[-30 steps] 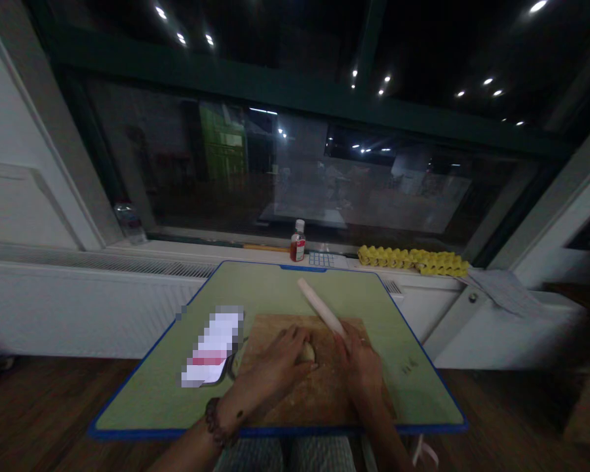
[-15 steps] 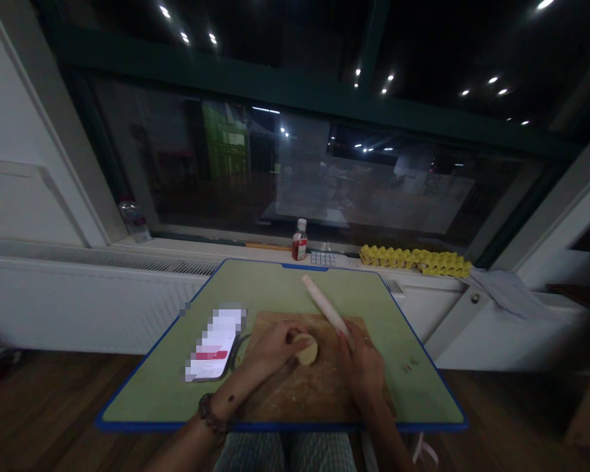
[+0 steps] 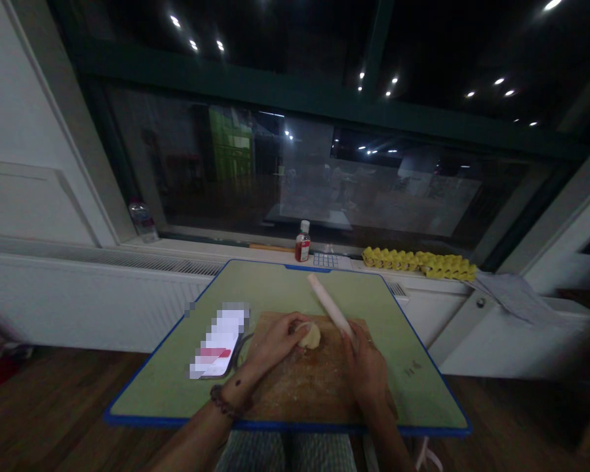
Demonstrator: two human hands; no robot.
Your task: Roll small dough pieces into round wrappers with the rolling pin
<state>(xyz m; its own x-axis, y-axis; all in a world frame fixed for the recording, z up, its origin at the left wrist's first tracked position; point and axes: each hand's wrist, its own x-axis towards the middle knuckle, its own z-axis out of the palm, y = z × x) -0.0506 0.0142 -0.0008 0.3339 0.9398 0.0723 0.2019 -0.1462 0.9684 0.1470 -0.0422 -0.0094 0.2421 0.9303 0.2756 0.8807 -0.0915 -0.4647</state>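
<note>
Dough Round Pinched at Left, Rolling Pin Gripped at Right

Head view, work area. Held in the left hand (image 3: 285, 334): the near-left edge of a pale dough round (image 3: 309, 336), with thumb and fingers in a narrow pinch. Location of the dough round: over the far half of the wooden board (image 3: 314, 396), near its middle, just left of the right hand (image 3: 366, 367). Contact between dough and board: impossible to tell. Held in the right hand: the near end of a pale rolling pin (image 3: 327, 301), with fingers closed around it. Direction of the pin: slanting to the far left, with its far end beyond the board. Pale flecks scattered across the board. Worn on the left wrist: a beaded bracelet (image 3: 222, 401).

Head view, surroundings. Beneath the board: a green table (image 3: 147, 387) with a blue edge. To the left of the board, on the table: a phone (image 3: 221, 344), lit, its screen partly pixelated. On the sill at the far side: a small bottle (image 3: 302, 244) with reddish contents and a white cap, upright; just right of it, a gridded sheet (image 3: 326, 259); farther right, a yellow egg carton (image 3: 417, 262). In the far-left corner of the sill: a clear bottle (image 3: 143, 221). Below the sill at left: a white radiator (image 3: 103, 301).
</note>
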